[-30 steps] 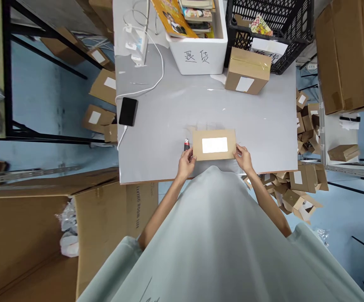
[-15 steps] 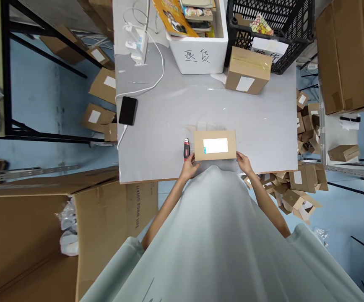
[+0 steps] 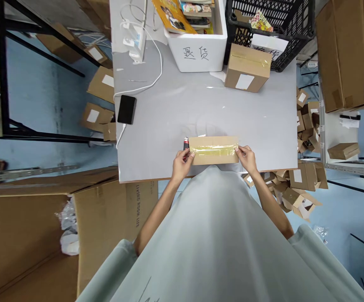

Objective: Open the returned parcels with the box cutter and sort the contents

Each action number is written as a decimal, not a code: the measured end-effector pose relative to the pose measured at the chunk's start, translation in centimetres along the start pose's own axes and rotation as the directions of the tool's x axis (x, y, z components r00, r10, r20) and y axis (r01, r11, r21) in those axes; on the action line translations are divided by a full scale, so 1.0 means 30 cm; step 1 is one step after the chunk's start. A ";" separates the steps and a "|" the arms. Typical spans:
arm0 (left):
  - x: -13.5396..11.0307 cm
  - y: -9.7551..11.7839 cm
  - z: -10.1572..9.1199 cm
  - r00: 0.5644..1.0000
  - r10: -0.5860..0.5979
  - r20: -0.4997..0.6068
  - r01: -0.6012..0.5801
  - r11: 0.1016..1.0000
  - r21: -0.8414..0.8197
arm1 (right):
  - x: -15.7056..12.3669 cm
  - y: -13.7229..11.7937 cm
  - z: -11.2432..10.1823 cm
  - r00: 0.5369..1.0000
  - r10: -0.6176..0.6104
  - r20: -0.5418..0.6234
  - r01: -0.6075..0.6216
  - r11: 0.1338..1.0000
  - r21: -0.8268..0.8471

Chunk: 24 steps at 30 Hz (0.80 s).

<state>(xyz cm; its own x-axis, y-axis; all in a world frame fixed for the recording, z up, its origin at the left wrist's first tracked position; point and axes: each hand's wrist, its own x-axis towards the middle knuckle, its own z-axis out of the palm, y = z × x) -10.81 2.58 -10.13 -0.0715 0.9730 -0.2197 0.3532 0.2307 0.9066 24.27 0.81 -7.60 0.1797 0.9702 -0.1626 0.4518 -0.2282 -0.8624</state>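
Note:
A small cardboard box (image 3: 213,149) sits at the near edge of the grey table (image 3: 169,109), its taped side facing up. My left hand (image 3: 182,161) grips its left end and my right hand (image 3: 246,156) grips its right end, fingers curled round the box. A red and black cutter (image 3: 186,145) lies on the table just left of the box, touching my left hand's fingers.
A second taped box (image 3: 246,68) stands at the back right beside a white foam bin (image 3: 201,46) of books and a black crate (image 3: 270,29). A black phone (image 3: 127,109) on a white cable lies at left. Many small boxes (image 3: 298,184) litter the floor at right; large cartons (image 3: 59,235) stand at left.
The box has been turned over toward me: its white label faced up before, now the taped seam faces up. Both hands moved with it and hold its ends.

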 end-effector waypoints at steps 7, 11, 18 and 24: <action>0.041 -0.011 0.071 0.991 -0.131 0.008 0.131 0.990 -0.061 | 0.054 0.059 0.038 0.996 0.089 -0.012 -0.089 0.993 -0.083; 0.058 -0.003 0.094 0.992 -0.119 -0.046 0.117 0.992 -0.057 | 0.073 0.080 0.077 0.990 0.111 -0.089 -0.116 0.992 -0.059; 0.002 0.144 0.125 0.998 0.059 0.027 -0.059 0.998 -0.010 | 0.089 0.165 0.022 0.963 0.226 -0.147 -0.201 0.965 0.168; 0.080 0.155 0.195 0.992 -0.056 0.112 0.054 0.998 0.018 | 0.094 0.287 -0.115 0.930 0.269 -0.251 -0.230 0.958 0.171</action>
<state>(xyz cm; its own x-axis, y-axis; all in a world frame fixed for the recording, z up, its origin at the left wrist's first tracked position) -3.88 5.90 -8.53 0.0134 0.9511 -0.3086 0.3655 0.2826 0.8869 31.68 1.29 -13.84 0.5079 0.8204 -0.2625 0.2419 -0.4283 -0.8707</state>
